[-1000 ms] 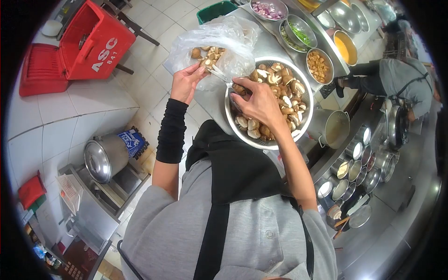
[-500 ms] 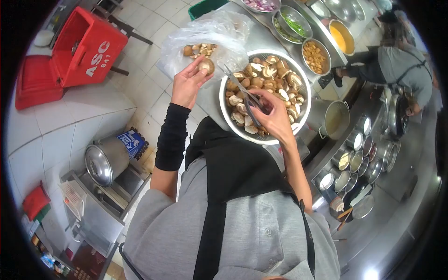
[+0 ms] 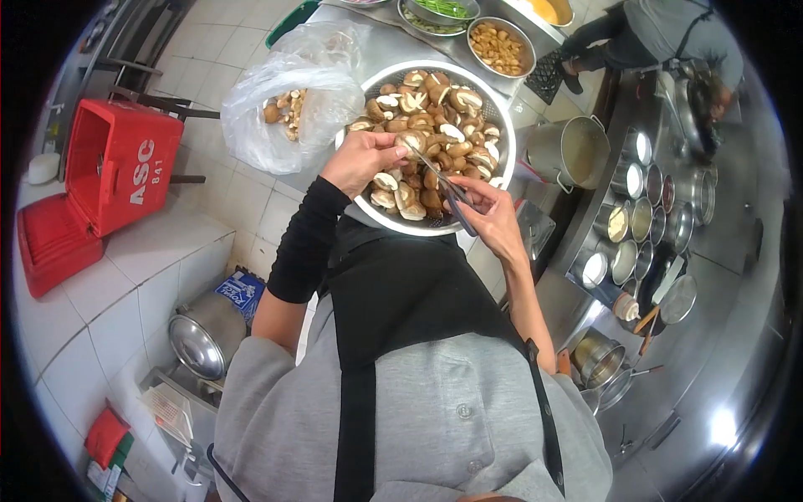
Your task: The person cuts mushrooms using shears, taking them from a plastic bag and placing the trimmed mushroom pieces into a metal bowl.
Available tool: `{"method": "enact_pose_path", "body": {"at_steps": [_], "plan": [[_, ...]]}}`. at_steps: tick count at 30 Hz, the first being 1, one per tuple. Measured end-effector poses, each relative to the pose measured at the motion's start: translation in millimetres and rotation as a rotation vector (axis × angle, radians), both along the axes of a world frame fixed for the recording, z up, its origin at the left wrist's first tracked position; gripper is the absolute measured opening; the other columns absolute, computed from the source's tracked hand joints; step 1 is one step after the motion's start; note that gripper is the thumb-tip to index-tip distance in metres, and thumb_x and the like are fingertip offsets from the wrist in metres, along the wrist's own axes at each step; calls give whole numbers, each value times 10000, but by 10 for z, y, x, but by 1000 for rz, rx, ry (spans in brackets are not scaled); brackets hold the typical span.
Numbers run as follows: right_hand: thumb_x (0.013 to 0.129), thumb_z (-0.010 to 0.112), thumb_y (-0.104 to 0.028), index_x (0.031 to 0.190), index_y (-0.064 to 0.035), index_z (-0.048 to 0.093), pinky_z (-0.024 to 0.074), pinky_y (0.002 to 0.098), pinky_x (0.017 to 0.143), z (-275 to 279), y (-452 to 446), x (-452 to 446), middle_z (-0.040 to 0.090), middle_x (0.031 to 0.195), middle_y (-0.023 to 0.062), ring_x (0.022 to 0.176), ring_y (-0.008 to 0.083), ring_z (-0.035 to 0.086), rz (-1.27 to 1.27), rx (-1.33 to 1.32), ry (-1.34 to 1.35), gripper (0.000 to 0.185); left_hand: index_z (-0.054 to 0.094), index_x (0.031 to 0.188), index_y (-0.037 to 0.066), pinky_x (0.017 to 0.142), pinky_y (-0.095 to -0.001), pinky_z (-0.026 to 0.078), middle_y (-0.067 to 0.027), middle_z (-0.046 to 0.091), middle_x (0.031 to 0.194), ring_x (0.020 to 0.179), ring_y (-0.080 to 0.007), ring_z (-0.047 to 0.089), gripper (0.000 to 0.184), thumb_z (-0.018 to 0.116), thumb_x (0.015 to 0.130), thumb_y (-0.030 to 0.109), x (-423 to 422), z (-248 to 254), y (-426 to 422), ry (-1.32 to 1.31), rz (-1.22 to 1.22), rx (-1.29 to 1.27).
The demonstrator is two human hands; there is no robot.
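My left hand (image 3: 361,161) pinches a brown mushroom (image 3: 408,142) by its edge, over the left side of a white-rimmed colander (image 3: 507,138). My right hand (image 3: 487,214) is closed around the handles of a pair of scissors (image 3: 446,186). The scissor blades point up and left, their tips at the mushroom in my left hand. Many brown mushrooms (image 3: 460,105), several showing pale cut faces, fill the colander. Left of it lies a clear plastic bag (image 3: 242,125) with small mushroom pieces (image 3: 290,111) inside.
Bowls stand along the counter's far side, one with browned cubes (image 3: 499,48), another with green slices (image 3: 443,8). A large pot (image 3: 577,152) and several small containers (image 3: 640,213) are on the right. A red box (image 3: 125,167) sits at left. A co-worker (image 3: 669,33) stands upper right.
My left hand has brought the mushroom from beside the bag to the colander, meeting the scissor tips. The camera view has shifted, and the co-worker appears higher in view.
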State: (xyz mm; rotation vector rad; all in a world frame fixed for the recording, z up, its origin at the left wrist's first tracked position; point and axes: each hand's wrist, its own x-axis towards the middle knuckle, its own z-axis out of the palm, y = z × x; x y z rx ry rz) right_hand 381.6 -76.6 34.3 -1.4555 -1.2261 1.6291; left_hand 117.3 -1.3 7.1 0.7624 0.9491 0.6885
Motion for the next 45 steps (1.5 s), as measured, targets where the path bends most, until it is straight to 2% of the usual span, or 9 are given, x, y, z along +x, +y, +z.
{"method": "enact_pose_path", "body": {"at_steps": [8,12,13,18,22,29,37,43,45], "plan": [[939,685,0,1295,18,691,427,189,622,-24,-151,98,740,849,19,726,22,602,-59,-48,-9,356,704,1219,-46,802,-346,581,-130,721,1008,871,-222,712,313,689,937,88,269,153,-172,750,61,519],[936,675,-1,1295,24,687,397,185,614,122,-214,346,717,823,1,697,20,572,-146,32,32,360,635,1307,0,968,-458,495,-205,619,1209,1157,-338,604,446,711,880,106,377,175,-281,946,45,848],[936,672,-3,1296,25,685,389,183,615,134,-212,401,710,816,-3,692,19,563,-173,62,37,361,541,1446,56,1124,-556,358,-243,468,1447,1373,-447,410,597,712,900,228,419,218,-307,931,74,868],[948,645,-15,1318,37,667,367,175,633,138,-134,477,704,843,7,706,18,554,-282,93,90,374,302,1642,189,1232,-674,93,-225,129,1706,1529,-587,9,768,584,988,475,544,-260,-109,1179,-54,1115],[956,670,-32,1330,46,653,356,173,613,121,-128,409,709,875,5,701,8,544,-297,108,86,383,322,1632,154,1226,-644,149,-220,156,1700,1520,-573,117,743,582,986,415,457,46,-205,1104,-8,1103],[971,649,39,1363,40,629,388,167,623,124,-26,245,678,878,-20,731,1,543,-249,145,1,393,668,1004,39,977,-483,480,-138,660,1123,1104,-361,618,220,597,819,-57,-723,-217,-87,1033,692,1057],[966,666,36,1360,17,634,475,179,726,254,201,-182,684,959,-11,813,21,596,-13,185,43,396,654,1190,18,938,-456,546,-198,706,1111,997,-395,688,366,614,829,-24,-1759,-1248,693,1860,141,866],[872,777,-142,1285,-67,706,401,247,570,501,288,-703,575,678,-25,597,63,467,184,291,-252,426,606,1322,6,944,-428,554,-196,661,1300,1138,-356,671,369,556,958,50,-1624,-671,446,1251,349,570],[856,781,-170,1278,-82,708,441,291,578,544,355,-927,595,654,36,576,111,517,223,358,-294,438,575,1364,-37,960,-411,550,-182,648,1332,1155,-307,665,378,521,1001,54,-1552,-498,237,409,614,320]]}}
